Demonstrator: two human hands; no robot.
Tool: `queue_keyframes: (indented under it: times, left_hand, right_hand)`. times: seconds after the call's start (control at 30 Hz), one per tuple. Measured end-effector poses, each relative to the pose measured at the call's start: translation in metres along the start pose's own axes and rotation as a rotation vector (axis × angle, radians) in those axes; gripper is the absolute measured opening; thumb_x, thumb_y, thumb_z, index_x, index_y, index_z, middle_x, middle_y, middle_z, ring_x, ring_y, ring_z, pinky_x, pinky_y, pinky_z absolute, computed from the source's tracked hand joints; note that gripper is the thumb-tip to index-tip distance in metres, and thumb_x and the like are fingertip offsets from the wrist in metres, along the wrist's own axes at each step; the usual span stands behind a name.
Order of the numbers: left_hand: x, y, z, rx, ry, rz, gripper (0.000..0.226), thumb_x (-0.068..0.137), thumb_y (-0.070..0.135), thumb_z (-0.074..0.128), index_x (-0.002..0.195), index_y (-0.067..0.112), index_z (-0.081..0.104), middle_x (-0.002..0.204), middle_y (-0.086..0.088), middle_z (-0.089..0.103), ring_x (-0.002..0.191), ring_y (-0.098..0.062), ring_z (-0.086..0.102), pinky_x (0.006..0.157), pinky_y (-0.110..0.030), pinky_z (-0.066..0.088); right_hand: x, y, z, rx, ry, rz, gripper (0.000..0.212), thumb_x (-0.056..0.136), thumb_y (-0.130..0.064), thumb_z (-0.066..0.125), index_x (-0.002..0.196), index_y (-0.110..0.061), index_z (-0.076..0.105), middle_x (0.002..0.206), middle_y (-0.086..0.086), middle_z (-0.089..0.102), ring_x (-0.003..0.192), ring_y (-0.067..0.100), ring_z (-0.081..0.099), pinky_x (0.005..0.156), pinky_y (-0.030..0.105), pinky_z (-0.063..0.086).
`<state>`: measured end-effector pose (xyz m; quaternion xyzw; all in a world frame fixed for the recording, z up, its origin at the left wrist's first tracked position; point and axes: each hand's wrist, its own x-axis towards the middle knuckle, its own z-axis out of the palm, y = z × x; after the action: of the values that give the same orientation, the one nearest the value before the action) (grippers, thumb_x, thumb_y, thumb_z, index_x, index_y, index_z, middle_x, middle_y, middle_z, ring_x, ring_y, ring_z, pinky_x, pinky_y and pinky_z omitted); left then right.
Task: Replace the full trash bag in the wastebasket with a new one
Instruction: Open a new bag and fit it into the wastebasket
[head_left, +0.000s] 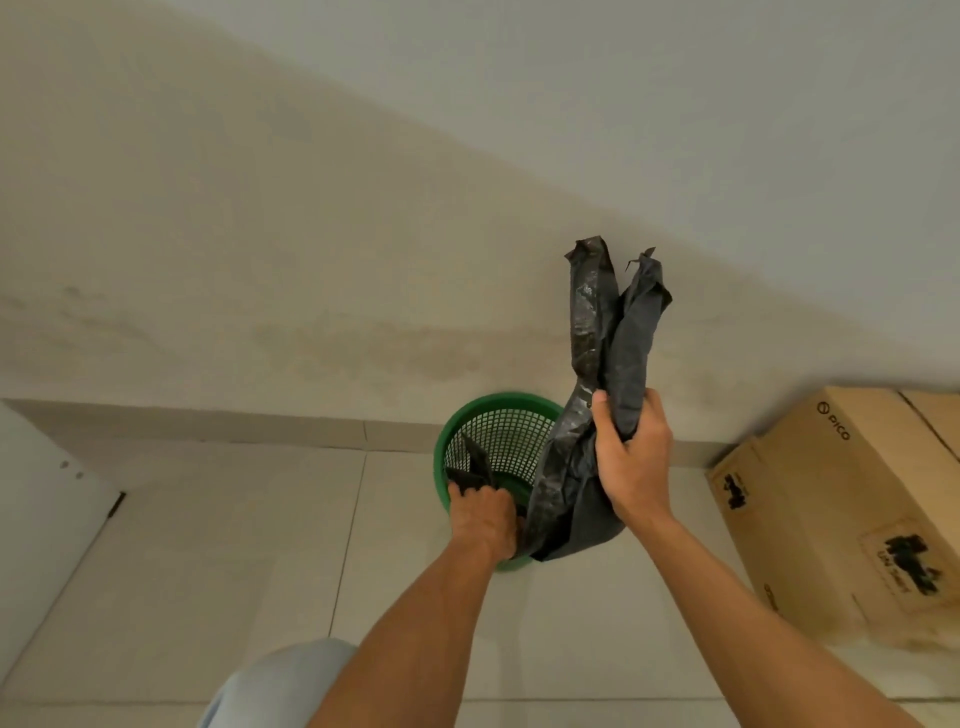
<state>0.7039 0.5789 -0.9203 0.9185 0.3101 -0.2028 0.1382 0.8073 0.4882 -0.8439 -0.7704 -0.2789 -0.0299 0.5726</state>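
A green mesh wastebasket (498, 415) stands on the tiled floor against the wall. My right hand (631, 457) grips the gathered neck of a black trash bag (566, 499); its two loose ends stick up above my fist and its bulging body hangs over the basket's right rim. My left hand (483, 512) is at the basket's near left rim and pinches a small piece of black plastic (470, 467) that reaches into the basket. The inside of the basket shows bare mesh.
A cardboard box (841, 509) lies on the floor to the right of the basket, close to the wall. A white panel (36, 519) stands at the far left. My knee in light trousers (280, 686) shows at the bottom.
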Motion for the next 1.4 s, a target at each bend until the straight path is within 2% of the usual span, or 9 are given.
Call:
queue_keyframes:
  times: [0.2, 0.37, 0.5, 0.6, 0.7, 0.8, 0.97, 1.13, 1.4]
  left_hand:
    - [-0.005, 0.000, 0.009, 0.091, -0.129, -0.010, 0.040, 0.093, 0.022, 0.052, 0.130, 0.007, 0.053, 0.134, -0.013, 0.055, 0.130, -0.033, 0.047, 0.116, -0.053, 0.019]
    - [0.002, 0.004, 0.008, 0.185, -0.183, -0.009, 0.052, 0.095, 0.030, 0.049, 0.144, 0.012, 0.042, 0.160, -0.017, 0.010, 0.145, -0.041, 0.015, 0.115, -0.055, 0.021]
    - [0.008, 0.010, 0.000, 0.134, -0.260, 0.029, 0.050, 0.101, 0.035, 0.040, 0.146, 0.012, 0.041, 0.151, -0.012, 0.040, 0.139, -0.033, 0.037, 0.113, -0.048, 0.031]
    - [0.020, 0.008, 0.008, 0.085, -0.350, -0.002, 0.055, 0.103, 0.036, 0.033, 0.154, 0.014, 0.025, 0.156, -0.010, 0.032, 0.144, -0.031, 0.029, 0.118, -0.046, 0.025]
    - [0.044, 0.003, 0.038, -0.040, -0.448, -0.059, 0.059, 0.102, 0.033, 0.036, 0.153, 0.006, 0.023, 0.156, -0.013, 0.030, 0.129, -0.019, 0.040, 0.105, -0.028, 0.044]
    - [0.055, 0.001, 0.057, -0.003, -0.501, 0.034, 0.078, 0.081, 0.054, 0.032, 0.151, 0.018, 0.032, 0.152, -0.012, 0.039, 0.136, -0.035, 0.039, 0.113, -0.050, 0.033]
    - [0.038, -0.001, 0.049, -0.101, -0.407, 0.055, 0.056, 0.103, 0.043, 0.022, 0.151, 0.016, 0.032, 0.152, -0.013, 0.038, 0.138, -0.038, 0.037, 0.114, -0.051, 0.029]
    - [0.037, -0.016, 0.042, -0.143, -0.277, 0.022, 0.067, 0.100, 0.057, 0.022, 0.139, 0.011, 0.049, 0.141, -0.017, 0.052, 0.128, -0.038, 0.049, 0.110, -0.053, 0.035]
    - [0.010, -0.042, 0.022, -0.073, -0.203, 0.043, 0.053, 0.101, 0.049, 0.025, 0.135, 0.019, 0.052, 0.119, -0.012, 0.063, 0.106, -0.028, 0.060, 0.095, -0.043, 0.045]
  right_hand:
    - [-0.004, 0.005, -0.011, 0.053, 0.045, 0.057, 0.019, 0.098, -0.020, 0.065, 0.091, -0.036, 0.058, 0.095, 0.014, 0.063, 0.079, 0.010, 0.060, 0.067, 0.008, 0.043]
    - [0.000, 0.013, -0.014, 0.064, 0.071, 0.163, 0.013, 0.091, -0.038, 0.069, 0.083, -0.028, 0.065, 0.096, 0.016, 0.066, 0.086, 0.024, 0.065, 0.070, 0.030, 0.053]
    - [0.003, 0.008, -0.020, 0.147, 0.076, 0.178, 0.015, 0.094, -0.016, 0.070, 0.091, -0.030, 0.068, 0.087, -0.008, 0.071, 0.081, 0.005, 0.066, 0.071, 0.021, 0.052]
    - [0.004, 0.006, -0.025, 0.176, 0.084, 0.209, 0.019, 0.093, -0.016, 0.072, 0.088, -0.033, 0.066, 0.087, -0.008, 0.070, 0.082, 0.007, 0.067, 0.073, 0.024, 0.053]
    - [0.005, 0.006, -0.031, 0.209, 0.094, 0.253, 0.020, 0.091, -0.015, 0.074, 0.088, -0.032, 0.065, 0.087, -0.009, 0.071, 0.082, 0.005, 0.068, 0.074, 0.026, 0.055]
    - [0.006, 0.005, -0.033, 0.226, 0.103, 0.275, 0.021, 0.090, -0.014, 0.075, 0.087, -0.032, 0.064, 0.088, -0.010, 0.070, 0.080, 0.001, 0.067, 0.076, 0.027, 0.056]
    - [0.006, 0.005, -0.031, 0.241, 0.076, 0.294, 0.019, 0.090, -0.014, 0.076, 0.091, -0.028, 0.064, 0.089, -0.014, 0.069, 0.082, -0.001, 0.066, 0.074, 0.019, 0.053]
    - [0.002, 0.003, -0.021, 0.260, 0.045, 0.279, 0.019, 0.090, -0.014, 0.076, 0.093, -0.028, 0.065, 0.087, -0.016, 0.069, 0.072, -0.013, 0.066, 0.063, 0.006, 0.051]
    - [-0.001, -0.013, -0.003, 0.281, 0.013, 0.276, 0.020, 0.089, -0.014, 0.077, 0.087, -0.031, 0.066, 0.085, -0.014, 0.071, 0.078, -0.003, 0.068, 0.064, 0.010, 0.052]
